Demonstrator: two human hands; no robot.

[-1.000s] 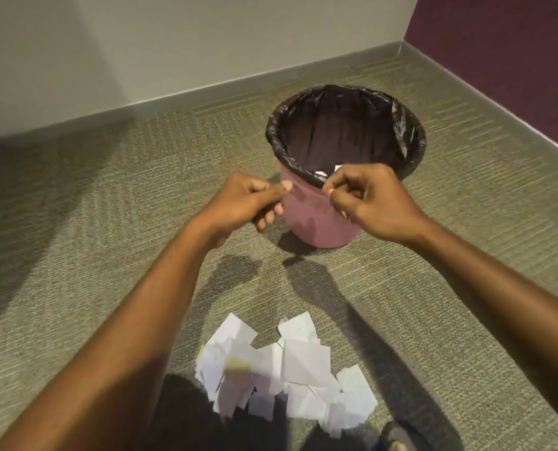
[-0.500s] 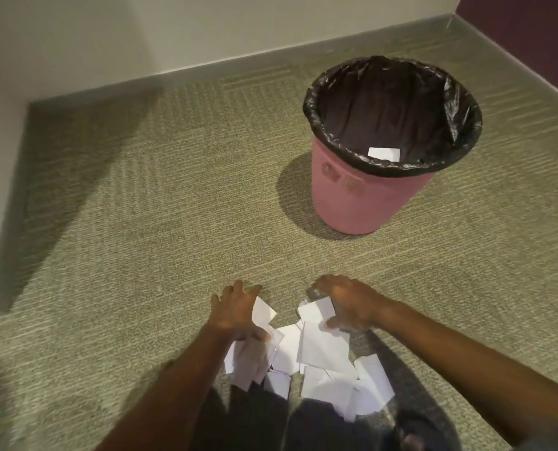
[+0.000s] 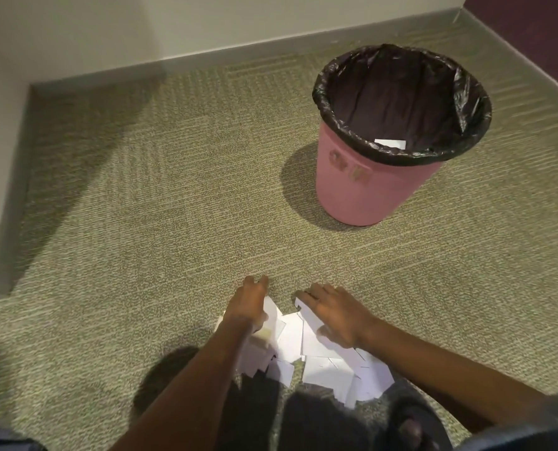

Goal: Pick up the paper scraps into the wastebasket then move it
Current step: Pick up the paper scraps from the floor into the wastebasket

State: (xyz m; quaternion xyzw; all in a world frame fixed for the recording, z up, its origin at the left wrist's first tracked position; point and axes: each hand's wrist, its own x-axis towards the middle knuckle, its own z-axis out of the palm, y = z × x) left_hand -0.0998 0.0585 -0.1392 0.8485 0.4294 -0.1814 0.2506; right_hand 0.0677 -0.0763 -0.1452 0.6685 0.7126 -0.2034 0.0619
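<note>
One second ago both hands were up at the rim of the wastebasket (image 3: 368,190). Now they are down on the heap of paper scraps (image 3: 323,362), close in front of the person. The left hand (image 3: 250,304) lies palm down on the far left edge of the heap, with the fingers stretched forward onto the carpet (image 3: 140,222). The right hand (image 3: 333,315) lies flat on the far right part, fingers straight and a little spread. Neither hand has closed around any paper yet; they only press and cover it.

This probably means that one trip to the basket is finished and the next handful is starting. One white scrap (image 3: 390,143) already shows inside the black liner (image 3: 401,92), but almost the whole heap is on the floor, so the task is at an early stage. Moving the basket comes much later.

The wastebasket is pink and stands upright, well apart from the hands, ahead and to the right. The floor is a green-grey carpet with a short ribbed pattern, on which thin paper may be hard to lift. A grey baseboard (image 3: 206,60) runs under a pale wall (image 3: 75,27), and a dark red wall (image 3: 531,27) closes the right corner. A foot in a sandal (image 3: 407,424) shows beside the heap.
</note>
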